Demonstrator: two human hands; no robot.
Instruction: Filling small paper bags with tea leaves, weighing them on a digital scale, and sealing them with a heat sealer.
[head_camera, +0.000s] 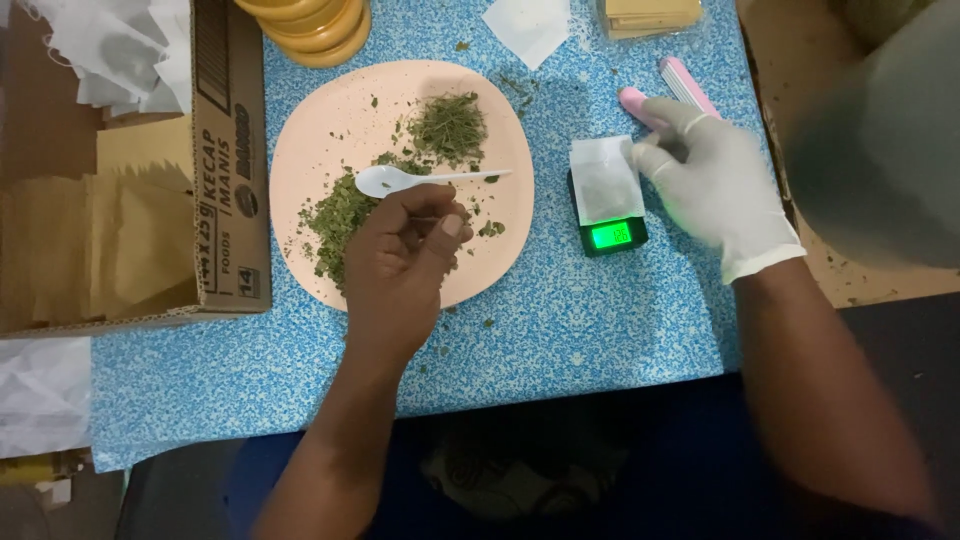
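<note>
My bare left hand (405, 250) hovers over a peach plate (300, 130), fingertips bunched together just above the dried green leaves (340, 215); I cannot see whether any leaves are between them. A white plastic spoon (400, 179) lies on the plate just beyond that hand. More leaves (448, 125) are heaped at the plate's far side. My right hand (715, 185), in a white glove, pinches the right edge of a small white sachet (603, 180) that rests on a black pocket scale (612, 235) with a lit green display.
An open cardboard box (230, 150) with brown paper bags stands at the left. Stacked yellow lids (320, 25), a white paper square (527, 27) and a pile of tan envelopes (650, 15) lie at the far edge. A pink tool (685, 85) sits behind my right hand.
</note>
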